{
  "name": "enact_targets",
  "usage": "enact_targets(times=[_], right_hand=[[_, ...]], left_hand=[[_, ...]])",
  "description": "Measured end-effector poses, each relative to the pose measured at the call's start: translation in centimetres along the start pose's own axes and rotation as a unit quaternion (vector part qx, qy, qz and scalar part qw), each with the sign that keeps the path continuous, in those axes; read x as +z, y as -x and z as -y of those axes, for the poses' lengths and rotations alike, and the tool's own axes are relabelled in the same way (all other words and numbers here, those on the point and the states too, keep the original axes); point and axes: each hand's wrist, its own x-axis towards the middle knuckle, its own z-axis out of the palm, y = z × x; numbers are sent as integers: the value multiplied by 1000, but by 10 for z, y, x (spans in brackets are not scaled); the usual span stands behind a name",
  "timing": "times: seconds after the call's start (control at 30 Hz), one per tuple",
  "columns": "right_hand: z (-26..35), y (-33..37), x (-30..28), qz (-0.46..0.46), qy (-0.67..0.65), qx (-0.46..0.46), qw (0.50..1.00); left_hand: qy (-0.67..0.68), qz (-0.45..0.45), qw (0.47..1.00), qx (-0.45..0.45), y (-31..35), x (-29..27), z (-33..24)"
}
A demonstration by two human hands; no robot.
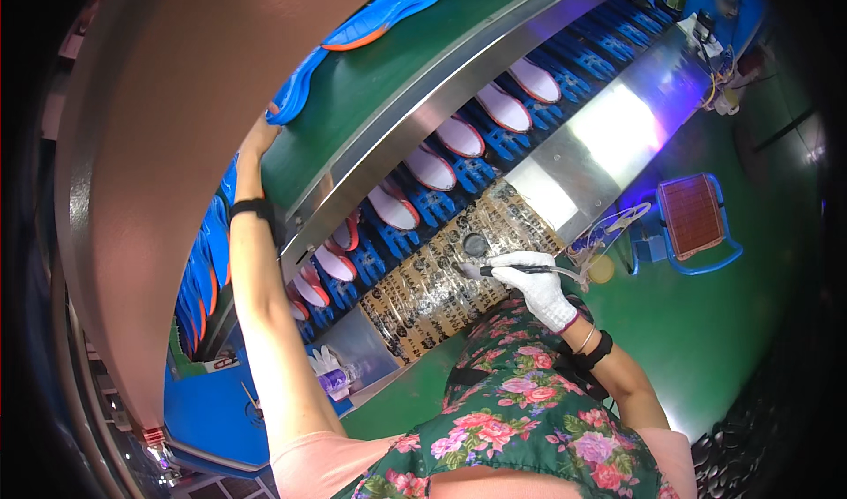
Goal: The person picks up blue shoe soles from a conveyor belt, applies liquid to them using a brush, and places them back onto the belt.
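Note:
My left hand [258, 134], bare, reaches far out to the upper green belt [371, 84]. Its fingers are closed on the near end of a blue shoe sole [303, 86], partly hidden by the brown panel. My right hand [532, 289] wears a white glove and grips a black-handled brush [512, 270] with a thin clear tube running from it. The brush tip rests close to a small round dark pot [475, 245] set in the tape-covered ledge [432, 296]. Between the belt and this ledge, several white-bottomed shoes with red edges [430, 169] stand in a row on blue holders.
A curved brown panel [132, 190] overhangs the left side. More blue and orange soles [201, 274] lie below it. A steel rail [423, 102] edges the belt. At right stands a blue-framed chair [693, 217]. A purple-labelled bottle [335, 381] and a white glove sit near my left arm.

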Motion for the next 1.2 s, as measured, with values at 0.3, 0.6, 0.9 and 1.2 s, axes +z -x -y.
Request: enact_targets(times=[0.3,0.6,0.9,1.2], right_hand=[[12,13,-37,-34,-44,28,998],[104,8,-7,25,-47,-51,997],[141,-6,49,120,131,-252,951],[139,-23,68,122,260,-427,858]], left_hand=[[571,-160,793,-141,252,-12,-107],[834,-71,504,-214,334,76,-205],[983,161,2,-85,356,105,-291],[942,18,243,-232,352,82,-317]])
